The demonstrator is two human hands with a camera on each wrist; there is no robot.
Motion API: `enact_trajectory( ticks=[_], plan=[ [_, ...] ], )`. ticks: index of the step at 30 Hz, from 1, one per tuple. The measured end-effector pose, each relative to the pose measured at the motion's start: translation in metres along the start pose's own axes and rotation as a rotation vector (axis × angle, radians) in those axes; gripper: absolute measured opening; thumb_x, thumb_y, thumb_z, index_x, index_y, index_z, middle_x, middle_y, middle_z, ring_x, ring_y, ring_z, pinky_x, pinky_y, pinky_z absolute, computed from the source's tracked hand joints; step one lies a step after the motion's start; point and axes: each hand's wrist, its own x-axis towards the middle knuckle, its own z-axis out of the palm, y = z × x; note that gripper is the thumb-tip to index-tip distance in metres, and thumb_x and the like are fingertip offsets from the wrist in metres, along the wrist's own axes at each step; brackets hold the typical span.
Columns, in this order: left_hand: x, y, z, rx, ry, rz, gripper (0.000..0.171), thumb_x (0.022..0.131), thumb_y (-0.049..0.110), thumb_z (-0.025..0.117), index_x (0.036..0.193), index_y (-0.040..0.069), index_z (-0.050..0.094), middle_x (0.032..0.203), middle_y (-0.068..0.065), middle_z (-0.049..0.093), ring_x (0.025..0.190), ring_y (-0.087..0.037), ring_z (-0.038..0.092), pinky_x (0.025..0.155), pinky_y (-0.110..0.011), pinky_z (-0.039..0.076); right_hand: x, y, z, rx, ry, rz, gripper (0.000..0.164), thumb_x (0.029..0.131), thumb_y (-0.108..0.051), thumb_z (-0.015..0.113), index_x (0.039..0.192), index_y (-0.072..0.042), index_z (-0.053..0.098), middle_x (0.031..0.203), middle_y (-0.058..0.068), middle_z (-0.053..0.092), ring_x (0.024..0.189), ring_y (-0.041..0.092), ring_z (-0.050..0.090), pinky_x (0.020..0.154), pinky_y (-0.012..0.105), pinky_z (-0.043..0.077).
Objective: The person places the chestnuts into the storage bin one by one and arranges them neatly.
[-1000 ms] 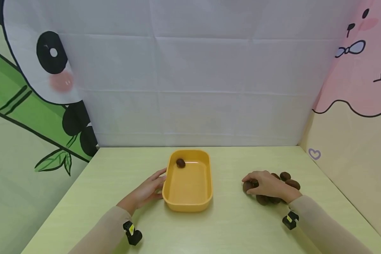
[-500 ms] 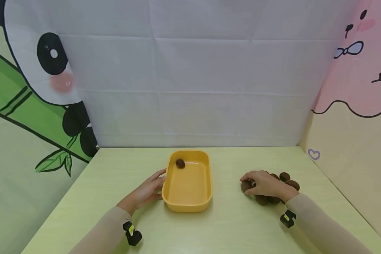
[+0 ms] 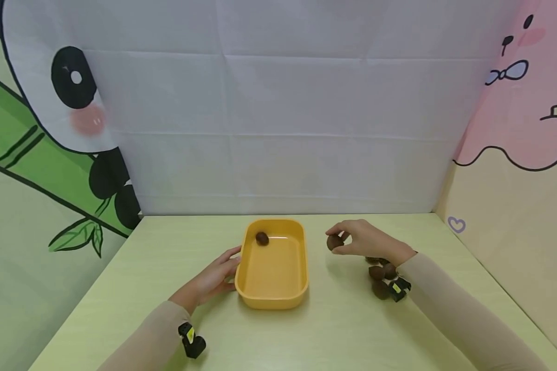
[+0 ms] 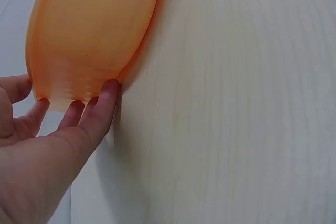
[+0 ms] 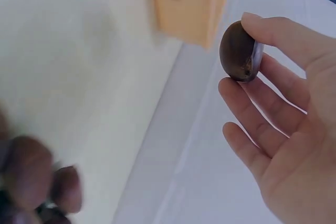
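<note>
A yellow rectangular tray [image 3: 274,275] stands on the table, with one dark brown chestnut [image 3: 262,238] near its far left corner. My left hand [image 3: 213,278] rests beside the tray; in the left wrist view its spread fingertips touch the tray's outer wall [image 4: 89,40]. Between thumb and fingers, my right hand [image 3: 369,239] pinches another glossy chestnut [image 5: 237,51], held above the table to the right of the tray. Its other fingers are loosely bent. Beneath the right wrist lies a pile of several chestnuts [image 3: 379,289], partly hidden by the hand and sleeve.
The pale wooden table [image 3: 306,340] meets a white cloth wall [image 3: 288,154] at the back. Printed side walls [image 3: 515,242] flank it. Small black cameras sit on both wrists, the right one [image 3: 399,288] close over the pile.
My right hand has lifted a chestnut off the pile and moved left and away from me, closer to the tray. My left hand and the tray stay in place.
</note>
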Motion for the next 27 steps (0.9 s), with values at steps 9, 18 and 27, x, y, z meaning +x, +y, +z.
enact_trajectory(
  ticks=[9, 18, 27],
  plan=[
    [0.001, 0.0, 0.001, -0.001, -0.007, 0.005, 0.058, 0.11, 0.033, 0.04, 0.16, 0.015, 0.018, 0.149, -0.025, 0.043, 0.129, -0.034, 0.051, 0.096, -0.047, 0.05, 0.052, -0.035, 0.001, 0.09, -0.001, -0.081, 0.044, 0.091, -0.024, 0.077, 0.13, -0.008, 0.065, 0.119, 0.001, 0.067, 0.1, 0.017, 0.066, 0.09, 0.037, 0.053],
    [-0.001, -0.001, -0.001, -0.009, -0.002, 0.001, 0.057, 0.11, 0.032, 0.04, 0.16, 0.014, 0.018, 0.149, -0.025, 0.042, 0.129, -0.033, 0.051, 0.096, -0.047, 0.05, 0.107, -0.058, 0.021, 0.163, 0.002, -0.052, 0.042, 0.09, -0.025, 0.078, 0.127, -0.008, 0.068, 0.113, -0.002, 0.07, 0.101, 0.018, 0.066, 0.087, 0.027, 0.053],
    [0.0, 0.002, -0.001, -0.007, -0.016, -0.001, 0.058, 0.11, 0.033, 0.041, 0.16, 0.014, 0.017, 0.15, -0.025, 0.041, 0.13, -0.034, 0.049, 0.097, -0.048, 0.049, 0.139, -0.068, 0.05, 0.187, -0.013, 0.006, 0.046, 0.09, -0.029, 0.078, 0.129, -0.006, 0.067, 0.115, 0.001, 0.07, 0.109, 0.019, 0.063, 0.093, 0.032, 0.05]
  ],
)
